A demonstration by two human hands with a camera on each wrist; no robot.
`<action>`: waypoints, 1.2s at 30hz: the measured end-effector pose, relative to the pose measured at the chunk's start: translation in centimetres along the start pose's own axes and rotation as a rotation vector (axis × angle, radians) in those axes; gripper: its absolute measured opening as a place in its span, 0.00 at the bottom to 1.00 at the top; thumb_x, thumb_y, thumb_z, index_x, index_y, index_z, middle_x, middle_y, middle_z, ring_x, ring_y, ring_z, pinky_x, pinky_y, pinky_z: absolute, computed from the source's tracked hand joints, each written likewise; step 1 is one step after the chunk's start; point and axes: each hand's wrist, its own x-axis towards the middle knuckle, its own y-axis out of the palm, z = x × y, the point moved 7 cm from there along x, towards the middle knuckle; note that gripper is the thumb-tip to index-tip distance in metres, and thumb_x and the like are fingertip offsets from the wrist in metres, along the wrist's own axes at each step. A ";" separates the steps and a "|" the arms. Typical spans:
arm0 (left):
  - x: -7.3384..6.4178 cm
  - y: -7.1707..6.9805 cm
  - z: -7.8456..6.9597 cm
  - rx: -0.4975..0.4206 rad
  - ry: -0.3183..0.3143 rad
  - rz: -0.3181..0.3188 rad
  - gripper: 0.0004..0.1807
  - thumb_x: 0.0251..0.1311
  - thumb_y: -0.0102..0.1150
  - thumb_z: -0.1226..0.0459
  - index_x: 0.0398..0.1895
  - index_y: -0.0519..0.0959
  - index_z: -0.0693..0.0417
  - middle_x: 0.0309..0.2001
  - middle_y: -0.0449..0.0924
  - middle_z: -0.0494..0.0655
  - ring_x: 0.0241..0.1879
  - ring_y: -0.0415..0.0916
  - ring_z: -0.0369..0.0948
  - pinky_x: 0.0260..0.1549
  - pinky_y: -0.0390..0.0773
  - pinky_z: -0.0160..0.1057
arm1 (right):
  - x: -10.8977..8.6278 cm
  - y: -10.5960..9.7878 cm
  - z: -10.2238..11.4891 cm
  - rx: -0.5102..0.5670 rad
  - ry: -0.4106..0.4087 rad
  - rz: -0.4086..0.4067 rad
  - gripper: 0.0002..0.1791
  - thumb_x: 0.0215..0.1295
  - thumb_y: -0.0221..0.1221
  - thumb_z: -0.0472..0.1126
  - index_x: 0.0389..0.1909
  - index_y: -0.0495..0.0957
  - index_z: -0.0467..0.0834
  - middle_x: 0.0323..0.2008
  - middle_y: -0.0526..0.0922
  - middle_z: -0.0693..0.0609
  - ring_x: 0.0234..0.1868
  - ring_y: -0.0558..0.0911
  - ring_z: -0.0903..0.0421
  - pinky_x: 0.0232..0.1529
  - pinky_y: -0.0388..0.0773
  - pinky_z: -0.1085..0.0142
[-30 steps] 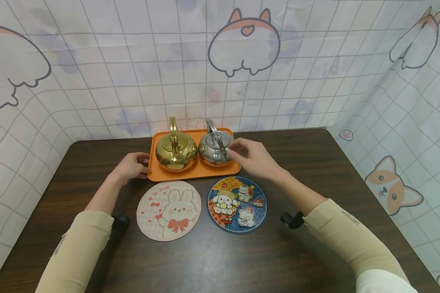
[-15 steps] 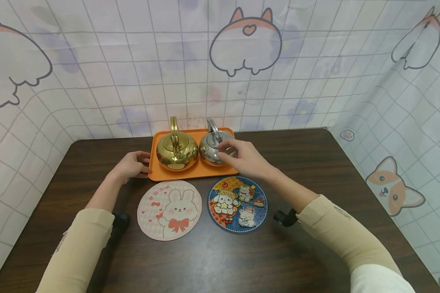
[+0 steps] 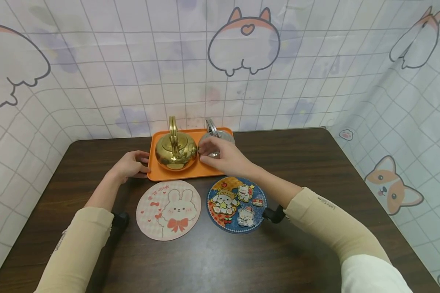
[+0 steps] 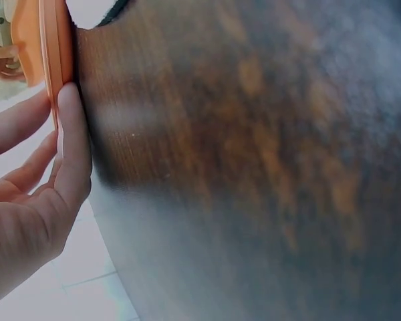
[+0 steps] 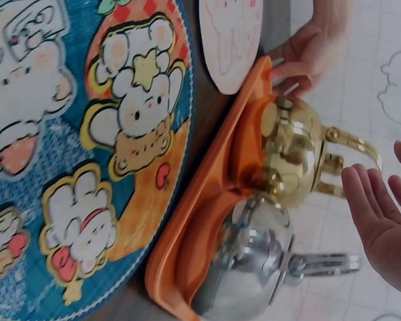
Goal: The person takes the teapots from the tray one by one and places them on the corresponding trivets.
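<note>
Head view, gold kettle (image 3: 176, 154) is standing on orange tray (image 3: 201, 173) just left of right hand (image 3: 223, 156), which is hovering empty, fingers relaxed, while left hand (image 3: 130, 165) is pinching tray's left edge.

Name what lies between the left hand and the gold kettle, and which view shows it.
The left end of the orange tray lies between the left hand and the gold kettle, as the head view shows.

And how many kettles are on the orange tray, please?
2. The gold kettle stands on the left half of the orange tray, the silver kettle on its right half, partly behind the right hand in the head view. No others are visible.
</note>
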 end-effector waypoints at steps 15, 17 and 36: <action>0.3 -0.1 0.1 -0.029 -0.009 0.022 0.36 0.70 0.57 0.76 0.77 0.55 0.70 0.66 0.62 0.70 0.46 0.79 0.47 0.45 0.86 0.42 | 3.8 2.3 -0.3 0.106 0.043 -0.078 0.21 0.73 0.62 0.36 0.63 0.72 0.34 0.56 0.79 0.38 0.53 0.80 0.53 0.54 0.80 0.63; 0.3 -0.1 0.1 -0.033 -0.013 0.023 0.36 0.70 0.57 0.76 0.77 0.55 0.70 0.66 0.63 0.70 0.46 0.80 0.47 0.45 0.86 0.42 | 4.3 2.5 -0.5 0.136 0.056 -0.083 0.21 0.73 0.62 0.36 0.63 0.72 0.35 0.58 0.78 0.38 0.54 0.79 0.53 0.53 0.80 0.64; 0.2 -0.2 0.2 -0.053 -0.018 0.034 0.36 0.70 0.58 0.76 0.77 0.54 0.69 0.65 0.63 0.70 0.43 0.80 0.45 0.44 0.86 0.42 | 6.7 4.2 -2.2 0.419 0.259 -0.154 0.22 0.72 0.63 0.31 0.64 0.72 0.38 0.56 0.79 0.43 0.56 0.80 0.49 0.54 0.81 0.63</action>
